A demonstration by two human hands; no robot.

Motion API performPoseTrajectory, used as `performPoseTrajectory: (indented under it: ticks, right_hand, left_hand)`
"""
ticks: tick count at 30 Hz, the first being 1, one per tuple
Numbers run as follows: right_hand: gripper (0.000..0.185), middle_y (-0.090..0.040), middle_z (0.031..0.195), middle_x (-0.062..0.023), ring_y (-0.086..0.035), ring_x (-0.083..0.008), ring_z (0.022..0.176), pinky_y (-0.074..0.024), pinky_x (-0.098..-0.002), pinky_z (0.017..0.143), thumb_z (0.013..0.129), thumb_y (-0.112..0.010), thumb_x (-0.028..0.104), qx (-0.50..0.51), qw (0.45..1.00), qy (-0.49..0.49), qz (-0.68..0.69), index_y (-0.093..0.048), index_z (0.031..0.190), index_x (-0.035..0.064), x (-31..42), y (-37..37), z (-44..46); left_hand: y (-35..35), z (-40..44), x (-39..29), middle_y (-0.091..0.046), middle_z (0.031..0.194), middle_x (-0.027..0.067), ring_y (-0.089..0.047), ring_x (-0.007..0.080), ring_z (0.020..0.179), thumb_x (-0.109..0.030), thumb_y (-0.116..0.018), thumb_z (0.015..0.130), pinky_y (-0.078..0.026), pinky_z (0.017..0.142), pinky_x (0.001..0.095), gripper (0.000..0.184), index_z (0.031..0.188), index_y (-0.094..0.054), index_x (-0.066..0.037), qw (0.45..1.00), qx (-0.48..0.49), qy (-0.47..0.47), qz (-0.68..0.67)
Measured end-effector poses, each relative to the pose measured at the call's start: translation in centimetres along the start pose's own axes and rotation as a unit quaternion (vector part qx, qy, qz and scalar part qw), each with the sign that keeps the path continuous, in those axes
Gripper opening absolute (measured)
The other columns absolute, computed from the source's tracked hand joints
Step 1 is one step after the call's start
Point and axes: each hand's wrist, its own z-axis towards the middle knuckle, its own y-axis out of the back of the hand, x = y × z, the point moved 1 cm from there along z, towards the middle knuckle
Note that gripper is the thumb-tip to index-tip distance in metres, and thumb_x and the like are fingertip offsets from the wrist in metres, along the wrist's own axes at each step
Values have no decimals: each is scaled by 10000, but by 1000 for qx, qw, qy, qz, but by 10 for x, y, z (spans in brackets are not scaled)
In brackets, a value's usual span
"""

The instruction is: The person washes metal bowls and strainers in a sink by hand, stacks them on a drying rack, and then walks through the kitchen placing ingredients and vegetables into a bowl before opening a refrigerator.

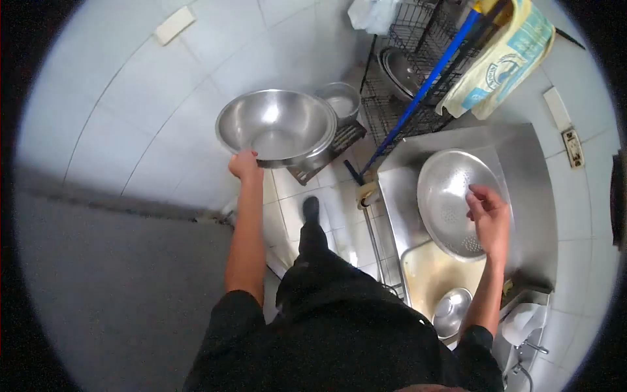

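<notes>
The left hand [245,164] grips the near rim of a wide steel bowl [274,125], held out by the tiled wall [150,98]. The bowl is tilted so that its inside shows. Just behind it is a pot [341,101], and a dark stand [346,138] shows below the two on the floor [290,189].

The right hand [488,212] is over the colander [447,189], its fingers loosely curled and grasping nothing that shows; whether the fingertips touch the metal is hard to tell from this angle. The colander is at the sink [401,196], its perforated inside facing up, its lower edge overlapping a tan tray [418,268]. A small bowl [447,312] lies in the tray, near the right forearm.

Beyond the sink, a blue pole [424,91] leans in front of a wire rack [418,19], which holds more metal vessels [400,68]. A yellow-and-blue bag [503,68] hangs beside the pole.
</notes>
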Motion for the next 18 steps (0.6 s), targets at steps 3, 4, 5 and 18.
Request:
performPoseTrajectory:
  ticks: [3,4,5,18]
  right_hand:
    - [374,-607,833,-96,-542,-98,584,-431,-215,521,817,-591,178,-5,994,-93,55,-509,1129,-10,19,-51,43]
    - [409,-608,867,-109,-549,-104,592,-436,-217,527,827,-580,194,-13,991,-129,32,-479,1159,-22,21,-67,54]
    - [445,-608,900,-122,-555,-110,601,-441,-219,534,836,-569,209,-23,986,-165,12,-449,1190,-33,24,-82,64]
    - [449,-561,1012,-110,-542,-128,828,-438,-244,687,837,-484,36,-128,929,-325,122,-363,1262,-46,81,-135,78]
  left_hand:
    - [-92,22,10,-514,639,95,-466,177,574,45,-546,557,-377,521,349,118,606,-451,-4,992,9,20,125]
    - [-112,53,48,-517,636,97,-472,184,582,20,-530,564,-390,543,336,62,603,-486,2,995,43,37,83]
    - [-134,63,63,-518,632,98,-468,183,580,16,-524,566,-392,549,327,47,597,-490,5,991,52,39,119]
    - [-369,153,234,-555,967,184,-539,312,894,-114,-534,726,-423,763,391,238,889,-568,57,824,251,-68,504]
